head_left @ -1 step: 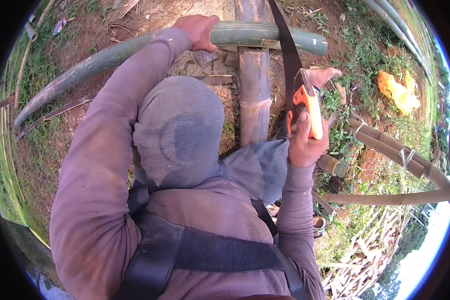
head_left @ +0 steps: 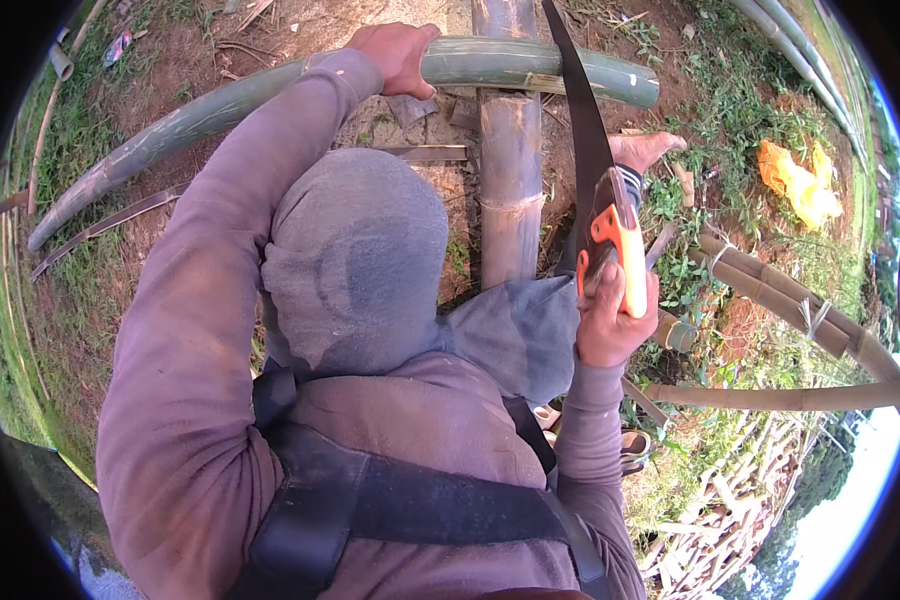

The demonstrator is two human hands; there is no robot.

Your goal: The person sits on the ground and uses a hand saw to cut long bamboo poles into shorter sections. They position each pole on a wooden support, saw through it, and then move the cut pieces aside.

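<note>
A green bamboo pole (head_left: 490, 62) lies crosswise over a thicker, brownish bamboo pole (head_left: 510, 150). My left hand (head_left: 398, 58) is wrapped over the green pole, left of where the two cross. In my right hand (head_left: 615, 325) is the orange handle of a hand saw (head_left: 630, 262), gripped low down. Its long dark blade (head_left: 587, 130) points away from me and passes over the green pole near that pole's right end. A lighter, scraped strip shows on the green pole beside the blade. How deep the blade sits there, I cannot tell.
My bare foot (head_left: 650, 148) rests just right of the blade. My bent knee (head_left: 360, 250) rises between my arms. Tied bamboo poles (head_left: 770, 295) and a yellow plastic bag (head_left: 800, 185) lie to the right. Split bamboo scraps (head_left: 740, 500) cover ground at the lower right.
My right hand and the saw have moved a little toward me, so the handle is lower in view. My left hand still holds the green pole, which has barely shifted.
</note>
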